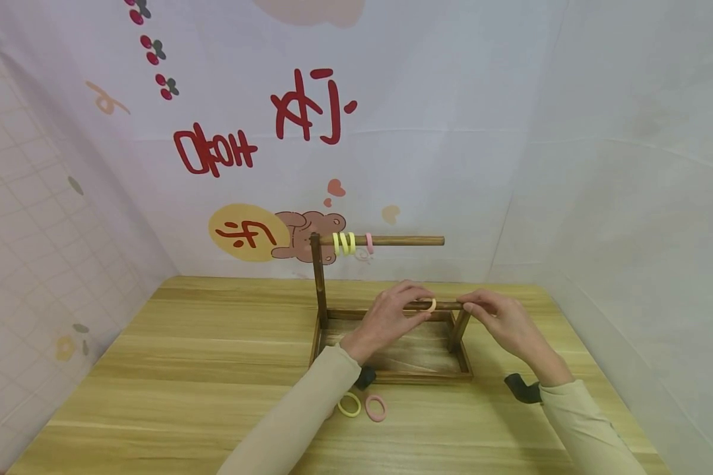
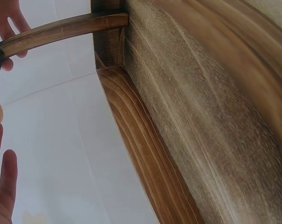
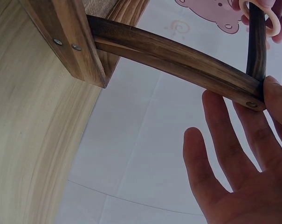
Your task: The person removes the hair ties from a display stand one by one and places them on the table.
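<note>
Counter (image 1: 214, 343) carries a dark wooden stand: tray base (image 1: 404, 378), tall post (image 1: 319, 284) with upper rod (image 1: 407, 241), short post (image 1: 460, 330) with lower rod (image 1: 449, 305). Stand looks light; a sideways pull on the lower rod could skid or tip it, since no hand is on the base.

Hands next. Right hand (image 1: 505, 323) pinches the top of the short post where the lower rod joins, other fingers spread. Main risk there: easing off too early, or twisting, would let the rod rock. Left hand (image 1: 386, 320) is narrow, thumb and fingertips pinching the peach ring (image 1: 434, 305).

Peach ring appears looped around the lower rod, near the right hand; far end of rod hidden by left hand. Could snag or tilt if pulled off-axis, or slip from the small pinch and land in the tray.

Three yellow rings (image 1: 344, 244) and one pink ring (image 1: 370, 243) hang on the upper rod; its right end is bare, so a hard bump might send them sliding. Loose yellow ring (image 1: 359, 404) and loose pink ring (image 1: 385, 409) lie on the counter near the left sleeve (image 1: 309, 409), which could brush them away.
</note>
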`<action>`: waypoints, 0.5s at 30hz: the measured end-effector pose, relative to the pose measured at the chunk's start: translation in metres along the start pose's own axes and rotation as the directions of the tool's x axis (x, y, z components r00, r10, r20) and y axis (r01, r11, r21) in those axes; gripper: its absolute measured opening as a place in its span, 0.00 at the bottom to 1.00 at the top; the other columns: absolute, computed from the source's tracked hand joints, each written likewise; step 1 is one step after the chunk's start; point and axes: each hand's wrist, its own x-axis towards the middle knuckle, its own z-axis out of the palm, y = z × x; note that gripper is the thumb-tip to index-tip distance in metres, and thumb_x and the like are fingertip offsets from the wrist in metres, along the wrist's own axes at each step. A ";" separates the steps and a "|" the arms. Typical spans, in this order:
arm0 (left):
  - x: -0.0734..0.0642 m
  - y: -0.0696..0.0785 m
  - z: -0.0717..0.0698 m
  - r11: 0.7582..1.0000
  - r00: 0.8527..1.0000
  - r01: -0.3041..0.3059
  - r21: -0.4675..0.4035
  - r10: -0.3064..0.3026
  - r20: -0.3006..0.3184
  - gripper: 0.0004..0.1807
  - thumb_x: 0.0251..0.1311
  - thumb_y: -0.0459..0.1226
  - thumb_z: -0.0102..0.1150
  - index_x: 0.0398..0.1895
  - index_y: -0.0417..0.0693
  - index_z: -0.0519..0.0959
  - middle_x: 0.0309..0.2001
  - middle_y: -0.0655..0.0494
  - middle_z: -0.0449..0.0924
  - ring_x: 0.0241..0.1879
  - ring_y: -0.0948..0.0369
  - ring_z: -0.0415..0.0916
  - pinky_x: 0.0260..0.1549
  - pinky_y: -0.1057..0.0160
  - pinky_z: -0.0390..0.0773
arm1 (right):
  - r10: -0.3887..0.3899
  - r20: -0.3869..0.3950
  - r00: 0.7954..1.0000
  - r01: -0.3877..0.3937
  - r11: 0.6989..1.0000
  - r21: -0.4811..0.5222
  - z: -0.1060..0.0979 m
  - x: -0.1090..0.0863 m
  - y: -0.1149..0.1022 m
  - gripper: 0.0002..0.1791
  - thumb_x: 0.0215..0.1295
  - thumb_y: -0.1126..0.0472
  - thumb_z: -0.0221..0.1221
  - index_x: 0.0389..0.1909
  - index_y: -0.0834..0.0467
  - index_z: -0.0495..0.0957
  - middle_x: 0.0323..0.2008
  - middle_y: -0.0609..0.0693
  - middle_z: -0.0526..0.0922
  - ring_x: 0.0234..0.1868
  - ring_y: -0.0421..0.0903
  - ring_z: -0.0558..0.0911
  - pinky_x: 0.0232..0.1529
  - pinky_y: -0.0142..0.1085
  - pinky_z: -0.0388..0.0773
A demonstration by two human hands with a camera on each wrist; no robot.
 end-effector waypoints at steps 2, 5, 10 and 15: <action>-0.001 -0.001 0.000 1.000 1.000 -0.001 -0.011 0.001 0.003 0.19 0.63 0.36 0.73 0.57 0.49 0.84 0.57 0.53 0.82 0.56 0.57 0.81 0.55 0.62 0.81 | 0.001 0.003 1.000 -0.001 1.000 0.005 0.000 0.000 0.001 0.10 0.76 0.63 0.60 0.51 0.57 0.86 0.48 0.53 0.89 0.47 0.57 0.88 0.46 0.53 0.85; -0.002 -0.003 -0.001 1.000 1.000 0.000 -0.016 0.000 0.008 0.19 0.64 0.36 0.73 0.57 0.48 0.84 0.58 0.52 0.81 0.56 0.56 0.81 0.56 0.62 0.80 | 0.002 0.007 1.000 -0.002 1.000 0.011 0.000 0.000 0.002 0.10 0.77 0.63 0.60 0.52 0.57 0.86 0.48 0.53 0.89 0.48 0.58 0.88 0.47 0.55 0.85; -0.002 -0.004 -0.003 1.000 1.000 0.015 -0.009 -0.015 0.008 0.19 0.64 0.36 0.73 0.58 0.47 0.84 0.58 0.52 0.81 0.57 0.56 0.81 0.58 0.63 0.79 | 0.002 -0.003 1.000 -0.002 1.000 0.005 0.000 0.000 0.003 0.10 0.77 0.63 0.60 0.51 0.57 0.86 0.48 0.53 0.89 0.48 0.58 0.88 0.46 0.54 0.85; -0.003 -0.005 -0.005 1.000 1.000 0.028 -0.011 -0.028 0.001 0.20 0.62 0.34 0.74 0.58 0.46 0.84 0.58 0.52 0.82 0.57 0.56 0.80 0.59 0.63 0.78 | -0.002 -0.015 1.000 0.002 1.000 -0.010 0.000 0.001 0.003 0.09 0.76 0.62 0.60 0.51 0.56 0.87 0.47 0.52 0.89 0.47 0.56 0.88 0.45 0.52 0.86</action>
